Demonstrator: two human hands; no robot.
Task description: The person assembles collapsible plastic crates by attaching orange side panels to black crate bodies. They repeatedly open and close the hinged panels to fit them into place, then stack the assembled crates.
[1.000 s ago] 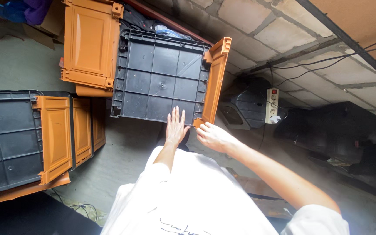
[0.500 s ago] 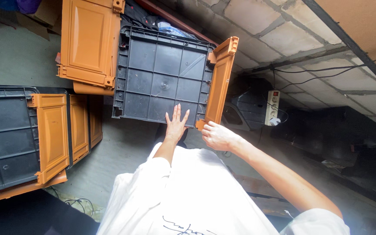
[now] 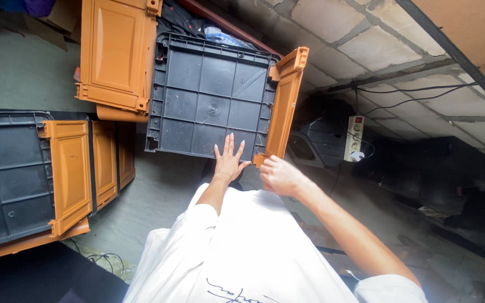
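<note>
right hand [image 3: 279, 175] — closed onto orange flap [image 3: 283, 106] | left hand [image 3: 229, 159] — shifted up crate [image 3: 211, 95]

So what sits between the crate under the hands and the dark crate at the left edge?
In the head view, the orange lid flaps of the left crate and bare grey floor separate it from the grey crate.

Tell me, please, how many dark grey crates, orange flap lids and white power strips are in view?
Dark grey crates: 2, one under both hands, one at the left
Orange flap lids: 5, at
White power strips: 1
Total: 8
</note>
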